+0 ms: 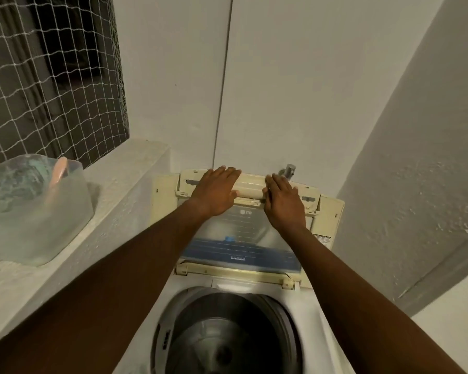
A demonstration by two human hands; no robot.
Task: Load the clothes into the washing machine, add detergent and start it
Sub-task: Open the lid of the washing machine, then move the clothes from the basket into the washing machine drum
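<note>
A white top-loading washing machine (312, 317) stands below me with its folding lid (241, 238) raised against the back wall. The dark steel drum (227, 338) lies open, and no clothes show inside it. My left hand (215, 193) rests flat on the lid's cream top edge, fingers spread. To its right, my right hand (283, 203) presses on the same edge, fingers over the handle bar (251, 186). Neither hand holds a loose object. No detergent can be identified.
A translucent plastic tub (35, 211) with greenish contents and a pink scoop sits on the concrete ledge (114, 211) at left. A netted window is above it. A metal tap (289, 170) sticks out of the wall behind the lid. Walls close in at right.
</note>
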